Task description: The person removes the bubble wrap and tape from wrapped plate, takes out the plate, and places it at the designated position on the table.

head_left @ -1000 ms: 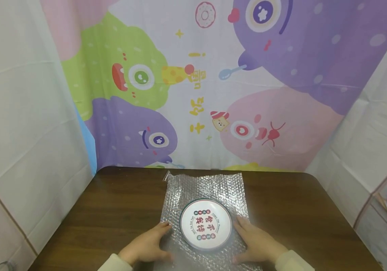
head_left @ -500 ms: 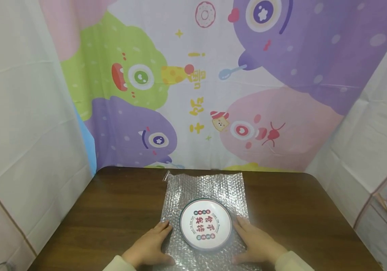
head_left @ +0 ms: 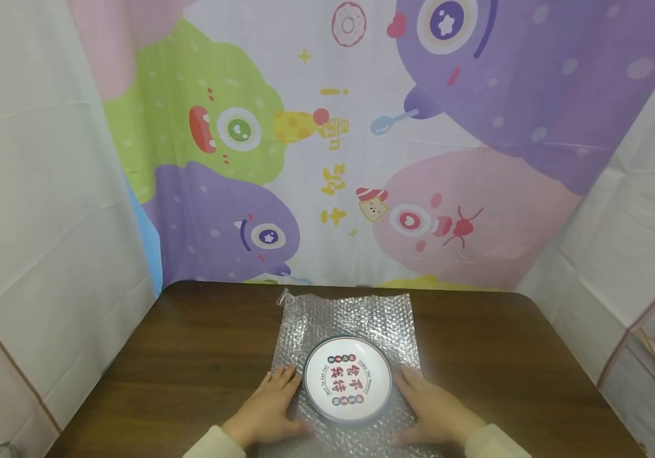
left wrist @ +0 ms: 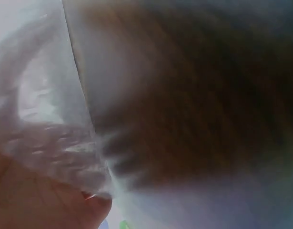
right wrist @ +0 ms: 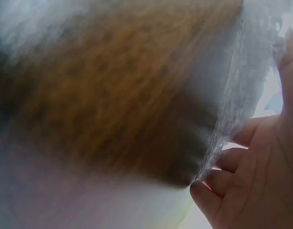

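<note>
A round white plate [head_left: 347,380] with red lettering and a dark rim lies on a sheet of bubble wrap [head_left: 350,315] in the head view. My left hand [head_left: 264,407] rests at the wrap's left edge, fingers extended beside the plate. On the opposite side, my right hand [head_left: 436,410] lies over the wrap's right edge, its fingertips close to the rim. Clear wrap [left wrist: 41,138] meets the left fingers [left wrist: 46,200] in the left wrist view. The right wrist view has the right fingers [right wrist: 222,164] touching the edge of the wrap [right wrist: 244,71]; the plate cannot be made out there.
The dark wooden table [head_left: 201,343] extends on both sides of the wrap. A cartoon-printed cloth [head_left: 327,254] hangs behind its back edge. Pale cloths [head_left: 58,210] hang at the left and right.
My left hand has shifted right and slightly up, closer to the plate along the wrap's left edge. The right hand and the plate have stayed nearly still.
</note>
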Motion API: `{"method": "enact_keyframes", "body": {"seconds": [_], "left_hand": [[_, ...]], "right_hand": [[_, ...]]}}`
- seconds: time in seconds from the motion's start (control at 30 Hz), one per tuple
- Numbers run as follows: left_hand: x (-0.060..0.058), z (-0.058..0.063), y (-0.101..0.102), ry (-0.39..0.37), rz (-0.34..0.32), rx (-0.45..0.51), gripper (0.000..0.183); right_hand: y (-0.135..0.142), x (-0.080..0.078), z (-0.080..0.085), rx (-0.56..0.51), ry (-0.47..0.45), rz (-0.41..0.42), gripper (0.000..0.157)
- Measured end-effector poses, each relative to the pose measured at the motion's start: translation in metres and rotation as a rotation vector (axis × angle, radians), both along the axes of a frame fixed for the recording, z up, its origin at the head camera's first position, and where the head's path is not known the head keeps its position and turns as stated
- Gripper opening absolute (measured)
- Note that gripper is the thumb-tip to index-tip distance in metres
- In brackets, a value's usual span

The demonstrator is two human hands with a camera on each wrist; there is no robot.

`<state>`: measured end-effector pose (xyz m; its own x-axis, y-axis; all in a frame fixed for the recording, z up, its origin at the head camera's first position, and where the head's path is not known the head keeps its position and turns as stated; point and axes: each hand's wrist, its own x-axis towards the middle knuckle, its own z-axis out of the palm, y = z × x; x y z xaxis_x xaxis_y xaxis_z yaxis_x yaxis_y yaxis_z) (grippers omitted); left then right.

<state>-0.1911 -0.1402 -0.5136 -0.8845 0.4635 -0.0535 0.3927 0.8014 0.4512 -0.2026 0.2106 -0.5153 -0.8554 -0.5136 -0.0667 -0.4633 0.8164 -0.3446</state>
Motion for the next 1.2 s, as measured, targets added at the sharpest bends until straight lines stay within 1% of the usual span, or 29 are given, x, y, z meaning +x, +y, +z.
{"method": "enact_keyframes", "body": {"seconds": [0.13, 0.33, 0.43, 0.53, 0.63, 0.7, 0.8, 0.9, 0.97, 1.03, 1.2], "left_hand": [[0.001, 0.002, 0.002, -0.012, -0.007, -0.02, 0.109], [0.001, 0.002, 0.003, 0.001, -0.016, -0.052, 0.115], [0.001, 0.002, 0.004, -0.015, -0.008, -0.053, 0.116], [0.002, 0.004, 0.005, -0.027, -0.003, -0.05, 0.115], [0.002, 0.006, 0.005, -0.023, -0.004, -0.047, 0.115], [0.002, 0.007, 0.005, -0.02, -0.005, -0.045, 0.114], [0.002, 0.007, 0.005, -0.03, -0.002, -0.044, 0.115], [0.002, 0.007, 0.005, -0.032, -0.002, -0.044, 0.115], [0.002, 0.007, 0.005, -0.029, -0.005, -0.044, 0.115], [0.002, 0.006, 0.005, -0.026, -0.006, -0.044, 0.115], [0.002, 0.004, 0.004, -0.039, -0.001, -0.04, 0.116]], "right_hand": [[0.0, 0.0, -0.002, -0.007, 0.011, -0.002, 0.124], [0.003, -0.003, -0.003, -0.02, 0.007, -0.003, 0.124], [0.005, -0.007, -0.001, -0.069, -0.014, -0.005, 0.115], [0.005, -0.013, 0.003, -0.129, -0.015, -0.022, 0.099], [0.0, -0.023, 0.009, -0.198, 0.024, -0.086, 0.079], [-0.005, -0.03, 0.014, -0.254, 0.048, -0.146, 0.069], [-0.015, -0.041, 0.02, -0.371, 0.043, -0.233, 0.057], [-0.022, -0.05, 0.022, -0.469, 0.016, -0.287, 0.051], [-0.025, -0.054, 0.021, -0.513, 0.002, -0.317, 0.048], [-0.028, -0.057, 0.019, -0.532, -0.015, -0.341, 0.046], [-0.034, -0.058, 0.013, -0.51, -0.082, -0.385, 0.045]]}}
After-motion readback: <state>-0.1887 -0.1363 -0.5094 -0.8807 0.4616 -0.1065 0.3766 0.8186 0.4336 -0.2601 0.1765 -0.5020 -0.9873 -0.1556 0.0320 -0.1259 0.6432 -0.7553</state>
